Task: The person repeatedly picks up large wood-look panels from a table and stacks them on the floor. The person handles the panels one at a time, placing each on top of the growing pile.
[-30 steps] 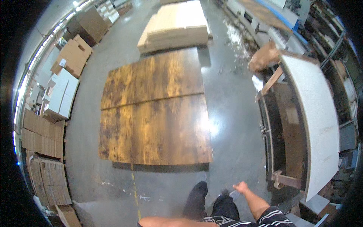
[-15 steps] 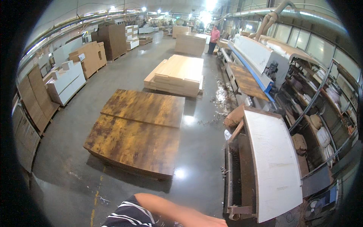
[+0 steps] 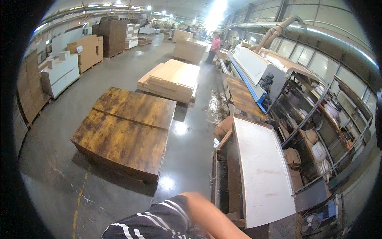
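A bare forearm (image 3: pixel 215 217), apparently my left, crosses the lower edge from a dark sleeve with white stripes (image 3: pixel 159 219). It bends toward the right, and the hand lies beyond the picture's edge. My right hand does not show. Ahead on the left, a stack of brown wood-patterned panels (image 3: pixel 127 135) rests low over the floor. To the right of the forearm stands a bench with a long white top (image 3: pixel 264 171). I see neither hand touching these things.
Beyond the brown panels lies a stack of pale boards (image 3: pixel 171 79). A long machine (image 3: pixel 254 67) with a wood-patterned panel (image 3: pixel 244 95) beside it runs along the right, near a metal shelf rack (image 3: pixel 318 119). A person in a pink top (image 3: pixel 215 44) stands farther off. Cartons (image 3: pixel 85 51) line the left.
The view has turned slightly right, so the stacks and bench sit farther left. The forearm and striped sleeve reach higher in the picture, and the forearm's far end has slipped below the lower edge.
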Demonstrator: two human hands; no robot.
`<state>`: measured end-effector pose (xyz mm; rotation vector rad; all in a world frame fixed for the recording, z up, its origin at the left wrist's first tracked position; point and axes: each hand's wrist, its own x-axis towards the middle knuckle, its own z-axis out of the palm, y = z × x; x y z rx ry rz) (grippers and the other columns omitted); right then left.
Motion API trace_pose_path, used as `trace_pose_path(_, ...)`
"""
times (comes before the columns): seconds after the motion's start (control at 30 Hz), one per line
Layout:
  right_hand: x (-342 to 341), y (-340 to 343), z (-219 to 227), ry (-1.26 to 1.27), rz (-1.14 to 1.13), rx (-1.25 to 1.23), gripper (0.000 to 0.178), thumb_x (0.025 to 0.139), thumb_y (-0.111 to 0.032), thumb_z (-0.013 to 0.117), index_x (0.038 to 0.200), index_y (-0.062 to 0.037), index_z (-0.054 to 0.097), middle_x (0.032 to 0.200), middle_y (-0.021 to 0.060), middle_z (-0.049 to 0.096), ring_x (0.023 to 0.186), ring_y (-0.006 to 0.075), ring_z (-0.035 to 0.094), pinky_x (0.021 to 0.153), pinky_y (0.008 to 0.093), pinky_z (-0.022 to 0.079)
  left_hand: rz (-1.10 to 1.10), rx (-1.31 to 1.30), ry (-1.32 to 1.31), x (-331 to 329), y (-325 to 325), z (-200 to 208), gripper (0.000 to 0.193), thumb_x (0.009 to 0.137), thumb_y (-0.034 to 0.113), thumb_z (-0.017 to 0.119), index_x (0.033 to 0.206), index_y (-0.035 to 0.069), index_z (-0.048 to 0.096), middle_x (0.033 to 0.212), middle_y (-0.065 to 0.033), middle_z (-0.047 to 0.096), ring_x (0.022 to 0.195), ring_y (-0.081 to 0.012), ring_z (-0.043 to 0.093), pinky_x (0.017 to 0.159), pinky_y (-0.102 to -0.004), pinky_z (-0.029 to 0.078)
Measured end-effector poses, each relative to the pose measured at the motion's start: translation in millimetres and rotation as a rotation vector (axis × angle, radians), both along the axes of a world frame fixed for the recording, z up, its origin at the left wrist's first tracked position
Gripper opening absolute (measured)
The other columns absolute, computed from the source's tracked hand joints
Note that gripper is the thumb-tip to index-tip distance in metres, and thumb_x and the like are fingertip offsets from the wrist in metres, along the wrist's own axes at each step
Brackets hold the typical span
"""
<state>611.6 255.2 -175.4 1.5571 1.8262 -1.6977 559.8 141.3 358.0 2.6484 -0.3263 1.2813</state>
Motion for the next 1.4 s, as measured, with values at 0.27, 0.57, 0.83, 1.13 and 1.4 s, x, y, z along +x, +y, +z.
trace_pose_path(0.27,-10.6,11.6,10.3,0.009,0.020,0.016,0.036,0.079,-0.035,0.064,0.085,-0.0003,0.063,0.074,0.0094,0.062,0.059,0.0167,0.059,0.050,0.0315,0.046,0.033,0.085,0.070,18.3,22.3,0.1,0.025,0.077,0.028,0.053,0.067,0.006,0.049,0.059,-0.0119,0.052,0.056,-0.0331,0.053,0.047,-0.0436,0.040)
trace_pose_path(0.57,-63.3,22.5,22.1,0.061,0.050,0.047,0.037,0.079,-0.035,0.064,0.088,0.0001,0.063,0.077,0.0100,0.063,0.062,0.0168,0.061,0.052,0.0313,0.048,0.032,0.106,0.120,-19.9,28.2,-6.0,0.024,0.078,0.028,0.053,0.069,0.006,0.051,0.059,-0.0130,0.054,0.055,-0.0344,0.054,0.047,-0.0448,0.041)
trace_pose_path(0.83,-134.9,35.6,24.8,0.125,0.043,0.140,0.038,0.079,-0.035,0.064,0.091,0.0005,0.063,0.080,0.0105,0.064,0.065,0.0169,0.062,0.055,0.0311,0.049,0.049,0.014,0.173,-105.7,14.4,-3.8,0.023,0.078,0.028,0.052,0.071,0.006,0.052,0.060,-0.0139,0.057,0.055,-0.0356,0.056,0.047,-0.0459,0.041)
trace_pose_path(1.13,-175.4,35.8,56.9,0.133,-0.255,0.037,0.033,0.083,-0.029,0.061,0.101,-0.0013,0.059,0.091,0.0097,0.064,0.069,0.0180,0.064,0.052,0.0301,0.050,-0.149,-0.213,0.230,-190.3,32.3,-19.0,0.017,0.079,0.027,0.054,0.077,0.010,0.055,0.067,-0.0114,0.060,0.063,-0.0327,0.059,0.050,-0.0443,0.042)
trace_pose_path(1.4,-123.2,47.3,24.9,0.153,-0.620,-0.128,0.030,0.084,-0.028,0.060,0.101,-0.0039,0.058,0.089,0.0077,0.063,0.071,0.0200,0.065,0.048,0.0284,0.050,-0.438,-0.775,0.241,-248.0,75.8,-68.1,0.021,0.081,0.013,0.056,0.101,0.004,0.059,0.083,-0.0127,0.060,0.073,-0.0277,0.057,0.064,-0.0370,0.046)
